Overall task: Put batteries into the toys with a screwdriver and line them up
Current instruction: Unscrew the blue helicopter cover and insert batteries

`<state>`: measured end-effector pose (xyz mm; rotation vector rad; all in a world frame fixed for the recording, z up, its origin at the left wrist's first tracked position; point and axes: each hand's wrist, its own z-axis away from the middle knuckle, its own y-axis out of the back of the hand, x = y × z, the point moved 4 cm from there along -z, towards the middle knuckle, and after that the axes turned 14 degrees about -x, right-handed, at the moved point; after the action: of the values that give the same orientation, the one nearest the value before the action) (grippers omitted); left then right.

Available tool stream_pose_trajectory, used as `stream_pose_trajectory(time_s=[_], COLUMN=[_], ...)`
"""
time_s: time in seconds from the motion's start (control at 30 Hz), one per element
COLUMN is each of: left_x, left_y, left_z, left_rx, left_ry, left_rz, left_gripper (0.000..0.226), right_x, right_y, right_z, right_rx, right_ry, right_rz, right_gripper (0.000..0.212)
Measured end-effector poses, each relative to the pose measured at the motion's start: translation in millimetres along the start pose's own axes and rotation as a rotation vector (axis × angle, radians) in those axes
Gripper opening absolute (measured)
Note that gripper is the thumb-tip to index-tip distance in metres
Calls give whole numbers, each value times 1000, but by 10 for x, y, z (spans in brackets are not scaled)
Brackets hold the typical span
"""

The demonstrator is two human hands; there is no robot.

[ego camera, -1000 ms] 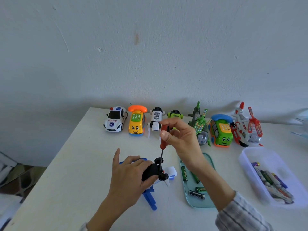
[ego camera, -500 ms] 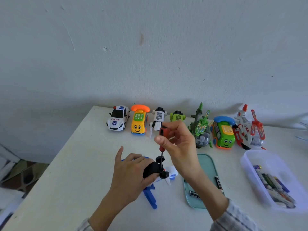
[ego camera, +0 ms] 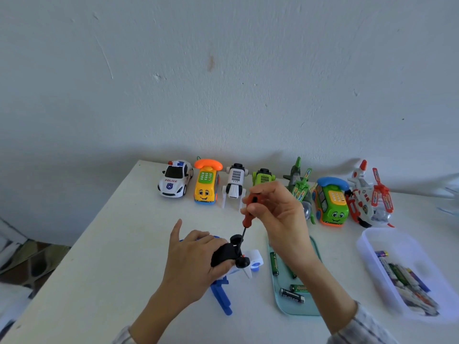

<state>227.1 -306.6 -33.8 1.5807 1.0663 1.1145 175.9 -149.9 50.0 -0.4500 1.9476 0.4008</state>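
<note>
My left hand [ego camera: 195,261] grips a blue and white toy [ego camera: 250,260] turned underside up on the white table [ego camera: 119,244]; its black wheels face up and a blue part sticks out toward me. My right hand [ego camera: 278,209] pinches the red handle of a small screwdriver [ego camera: 248,217], held upright with its tip down in the toy between the wheels. A row of toys stands at the back: a police car [ego camera: 175,178], a yellow phone car [ego camera: 207,186], a white robot toy [ego camera: 234,182], a green robot toy [ego camera: 263,176], a green plane [ego camera: 299,187], a green phone car [ego camera: 331,201] and a red and white helicopter [ego camera: 370,197].
A pale green tray [ego camera: 296,310] to the right of the toy holds loose batteries [ego camera: 291,294]. A clear plastic box [ego camera: 377,247] at the far right holds several more batteries. The table's left edge runs diagonally, with floor beyond it. A wall rises right behind the toy row.
My right hand has shifted slightly on the screwdriver handle, the tool staying in the toy. The camera view has swayed a little. My left hand keeps its hold.
</note>
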Motion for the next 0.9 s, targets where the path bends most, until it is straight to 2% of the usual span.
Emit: stream_pose_trajectory(time_s=[0.1, 0.13, 0.2, 0.3, 0.4, 0.5, 0.6, 0.67, 0.9], left_x=[-3, -2, 0, -10, -18, -24, -26, -23, -4], left_y=[3, 4, 7, -2, -5, -12, -19, -21, 0], left_z=[-6, -8, -11, -6, -21, -33, -36, -30, -26], left_rx=[9, 15, 21, 10, -6, -6, -6, -4, 26], left_ry=[-4, -5, -4, 2, 10, 15, 14, 13, -4], left_rz=[6, 8, 5, -3, 1, -4, -8, -12, -12], left_gripper=[40, 42, 48, 47, 37, 37, 37, 37, 42], right_x=[33, 39, 25, 14, -16, -21, -35, -24, -38], right_y=[26, 30, 41, 24, -40, -89, -84, -56, 26], right_z=[-5, -5, -3, 37, 68, 53, 52, 51, -21], right_rx=[4, 9, 4, 32, 63, 51, 72, 109, 35], right_ry=[-47, -64, -50, -20, 53, 33, 6, -21, -28], right_rz=[20, 8, -3, 49, 30, 33, 32, 135, 50], right_gripper=[35, 33, 12, 21, 9, 23, 13, 21, 29])
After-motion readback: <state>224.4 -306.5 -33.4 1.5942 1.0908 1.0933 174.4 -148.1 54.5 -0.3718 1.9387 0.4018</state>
